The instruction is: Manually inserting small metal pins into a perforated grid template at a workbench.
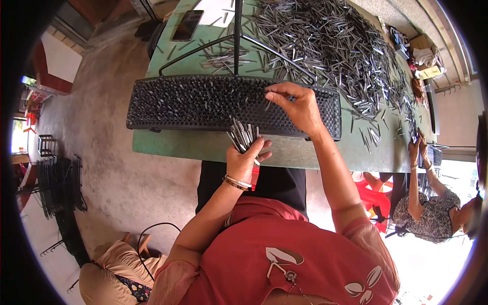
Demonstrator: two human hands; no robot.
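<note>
A long black rack (pixel 325 109) with rows of round holes lies along the near edge of the green table. Thin dark metal strips (pixel 188 99) stand upright in its left and middle holes; holes toward its right end show bare. My left hand (pixel 245 155) is closed round a bundle of slim metal strips (pixel 243 133), fanned upward just in front of the rack. Over the rack, right of its middle, my right hand (pixel 295 101) pinches one thin metal strip (pixel 267 104) between thumb and fingertips, its lower end down at the holes.
A large heap of loose metal strips (pixel 325 46) covers the back right of the green table (pixel 178 147). A black metal frame (pixel 237 38) rises behind the rack. A phone (pixel 187 25) lies at the back left. At the right, another person's hands (pixel 419 147) work at the table.
</note>
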